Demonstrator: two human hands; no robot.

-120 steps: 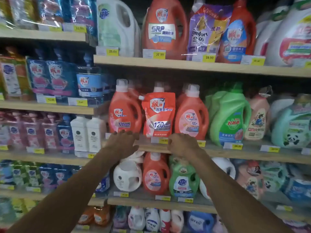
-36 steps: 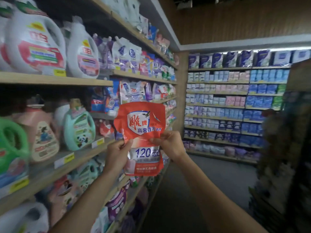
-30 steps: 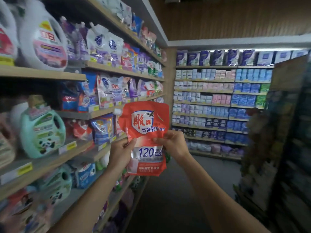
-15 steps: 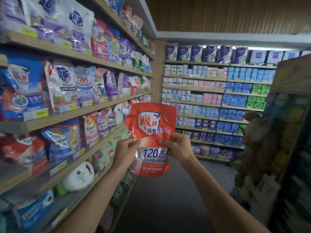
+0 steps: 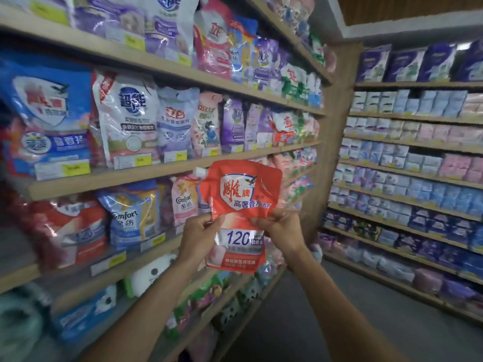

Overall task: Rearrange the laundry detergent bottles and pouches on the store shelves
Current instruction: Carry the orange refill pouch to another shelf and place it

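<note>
We pinch a glossy, crinkled red pouch [image 5: 241, 215] upright in mid-air, left hand [image 5: 200, 237] and right hand [image 5: 281, 227] each clamped on a side edge, its white spout [image 5: 199, 171] at the upper left corner. Just beyond, wooden shelves [image 5: 156, 173] carry soft bagged pouches; open aisle floor [image 5: 339, 309] lies to the right.

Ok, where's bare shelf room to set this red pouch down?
Little shows. Likeliest: the grey, blurred stretch of shelf left of the shelved red pouch. From the blue Comfort pouch rightward, and on the shelf above, pouches stand packed edge to edge.
</note>
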